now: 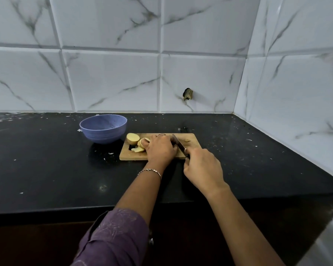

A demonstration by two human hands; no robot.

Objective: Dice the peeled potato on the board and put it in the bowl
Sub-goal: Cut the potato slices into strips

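Observation:
A small wooden cutting board (192, 138) lies on the black counter. One potato half (132, 138) sits cut face up at the board's far left corner. Beside it lie several pale potato slices (140, 145). My left hand (160, 149) covers the slices' right side, fingers curled over them, holding them down. My right hand (203, 167) grips the handle of a knife (179, 144), whose blade runs along the right side of my left hand and points away from me. A blue bowl (103, 128) stands just left of the board; it looks empty.
The black counter (46, 169) carries small white scraps. A tiled wall runs along the back and the right side, forming a corner. A small peel scrap (186, 140) lies on the board's far right part. The counter's front edge lies below my forearms.

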